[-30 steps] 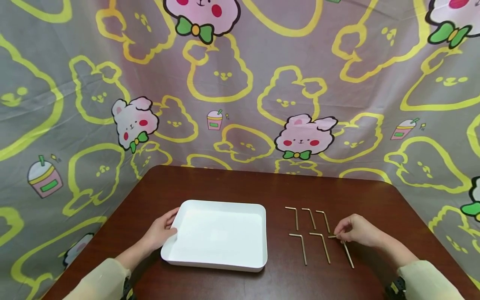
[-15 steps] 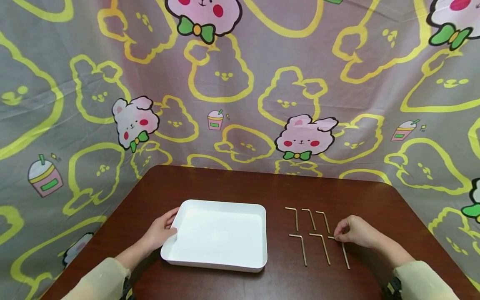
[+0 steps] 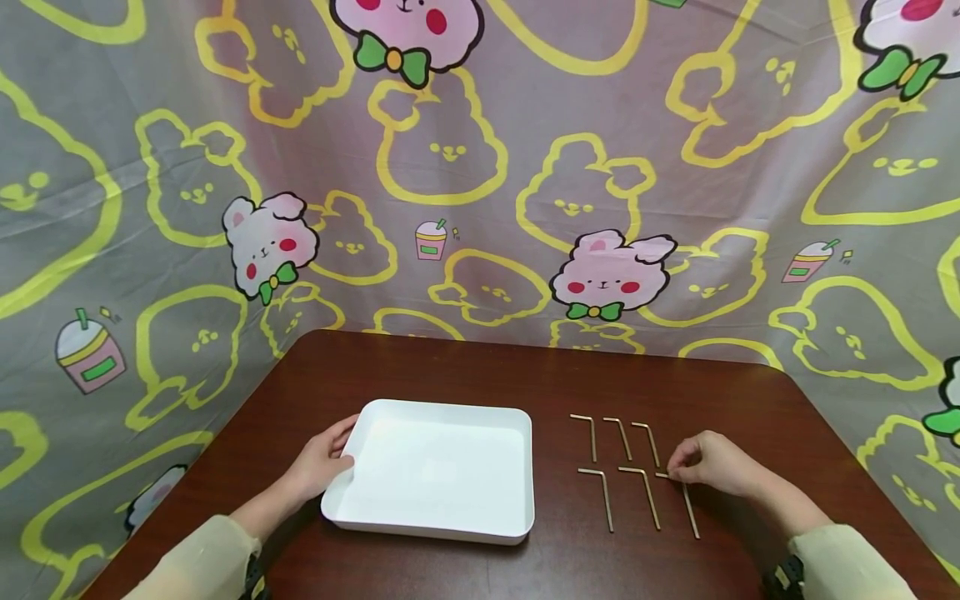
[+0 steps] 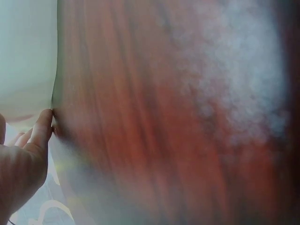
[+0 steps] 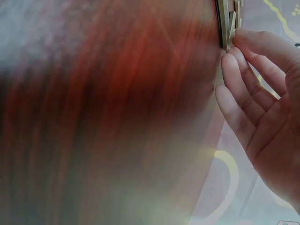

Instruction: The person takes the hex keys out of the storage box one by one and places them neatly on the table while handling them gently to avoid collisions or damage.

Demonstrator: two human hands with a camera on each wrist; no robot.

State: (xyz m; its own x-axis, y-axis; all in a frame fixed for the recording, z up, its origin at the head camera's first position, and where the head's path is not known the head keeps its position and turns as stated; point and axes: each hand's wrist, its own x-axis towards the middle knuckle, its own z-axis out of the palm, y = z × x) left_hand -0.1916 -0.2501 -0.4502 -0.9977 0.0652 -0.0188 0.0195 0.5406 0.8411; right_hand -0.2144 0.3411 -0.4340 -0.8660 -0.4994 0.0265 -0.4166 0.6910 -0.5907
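A white rectangular tray (image 3: 435, 475) lies on the table, its left rim gripped by my left hand (image 3: 318, 462), thumb over the edge. In the left wrist view, fingers (image 4: 41, 131) reach against the tray's side. To the right, L-shaped hex keys lie in two rows of three. My right hand (image 3: 716, 462) pinches the front row's rightmost hex key (image 3: 692, 512) near its bend, which the fingertips partly cover. Beside it lie another front hex key (image 3: 649, 500) and a back-row hex key (image 3: 652, 446). The right wrist view shows the fingertips at the metal (image 5: 224, 28).
The dark brown wooden table (image 3: 555, 383) has rounded back corners. A grey curtain (image 3: 480, 225) with yellow cartoon outlines hangs close behind it and along both sides. Gaps of bare tabletop separate the tray from the hex keys.
A second ago the right hand held the hex key at a slightly different angle; its long end has since swung slightly left, in line with the row. The left hand and tray stay put.
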